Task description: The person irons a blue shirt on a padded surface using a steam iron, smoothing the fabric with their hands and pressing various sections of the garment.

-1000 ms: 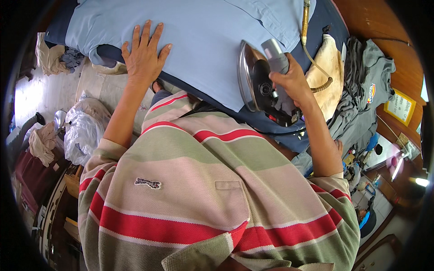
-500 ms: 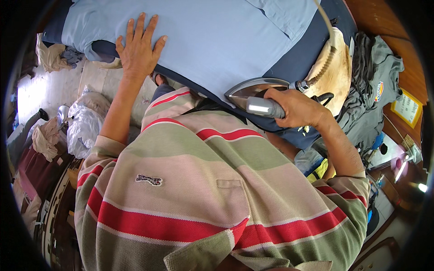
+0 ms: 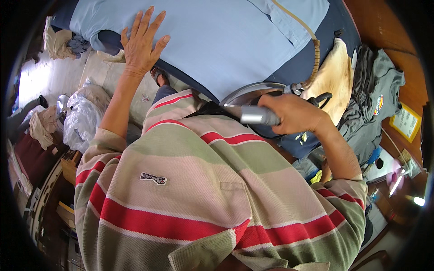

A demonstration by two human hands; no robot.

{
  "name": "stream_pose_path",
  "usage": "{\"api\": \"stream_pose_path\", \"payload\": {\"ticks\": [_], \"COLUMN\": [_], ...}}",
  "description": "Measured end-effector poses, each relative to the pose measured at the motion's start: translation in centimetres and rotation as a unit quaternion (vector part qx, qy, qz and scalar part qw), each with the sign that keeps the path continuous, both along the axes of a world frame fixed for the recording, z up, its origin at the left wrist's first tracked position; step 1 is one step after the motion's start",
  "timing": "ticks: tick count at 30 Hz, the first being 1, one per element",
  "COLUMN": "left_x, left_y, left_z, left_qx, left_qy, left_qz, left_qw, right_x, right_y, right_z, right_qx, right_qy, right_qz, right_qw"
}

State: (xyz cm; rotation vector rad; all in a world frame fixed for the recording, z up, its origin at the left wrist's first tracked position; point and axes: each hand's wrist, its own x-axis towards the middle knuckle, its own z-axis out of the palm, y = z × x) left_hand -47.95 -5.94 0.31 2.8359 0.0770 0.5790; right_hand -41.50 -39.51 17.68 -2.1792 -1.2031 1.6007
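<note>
A light blue garment [image 3: 203, 40] lies spread over a dark navy padded board [image 3: 312, 56]. On its near left part rests my left hand [image 3: 143, 45], flat, with the fingers spread and nothing held. My right hand [image 3: 294, 113] is wrapped round the grey handle of a clothes iron [image 3: 253, 95]. The iron sits at the near edge of the garment, close to my body; its pointed end faces left. A hose with a coiled tan sleeve [image 3: 316, 58] rises from the back of the iron and runs over the garment. The iron's soleplate is hidden.
A scorched cream cloth [image 3: 332, 81] lies at the board's right end. Beyond it hang dark grey garments [image 3: 377, 90] beside a wooden wall with a yellow-framed sheet [image 3: 405, 123]. To the left, a clear plastic bag [image 3: 83, 117] and crumpled cloths [image 3: 43, 131] lie low.
The iron and my right hand have shifted slightly left and toward my body. The hose now arches across the garment further left. My left hand stays flat, about the same place.
</note>
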Motion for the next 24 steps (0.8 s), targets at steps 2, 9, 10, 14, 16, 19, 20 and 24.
{"api": "stream_pose_path", "payload": {"ticks": [2,9,10,14,16,19,20,24], "left_x": [-0.8,-4.6,-4.5,-6.2,-6.4,-6.5,-6.6,-7.0], "left_y": [0.0,-12.2,-13.7,-17.7,-17.9,-18.1,-18.2,-18.7], "left_z": [0.6,3.6,4.2,1.7,1.5,1.0,0.8,0.4], "left_qx": [-0.054,-0.146,-0.133,-0.029,0.016,0.018,0.013,-0.020], "left_qy": [-0.081,0.065,0.077,0.032,0.031,0.027,0.030,0.032], "left_qz": [-0.023,-0.469,-0.491,-0.484,-0.478,-0.470,-0.468,-0.449], "left_qw": [0.995,0.869,0.857,0.874,0.878,0.882,0.883,0.893], "right_x": [1.7,7.7,8.7,10.4,11.3,8.8,8.4,5.5], "right_y": [-0.8,3.8,4.9,11.3,13.9,16.1,16.2,17.6], "right_z": [0.5,-0.6,-1.8,-2.6,-3.8,-2.7,-5.3,-3.7], "right_qx": [0.013,0.094,0.130,0.206,0.164,0.153,0.218,0.155], "right_qy": [-0.012,-0.140,-0.140,-0.074,-0.060,-0.014,-0.057,-0.058], "right_qz": [-0.150,-0.191,-0.191,-0.244,-0.304,-0.294,-0.272,-0.280], "right_qw": [0.989,0.967,0.963,0.945,0.936,0.943,0.935,0.946]}}
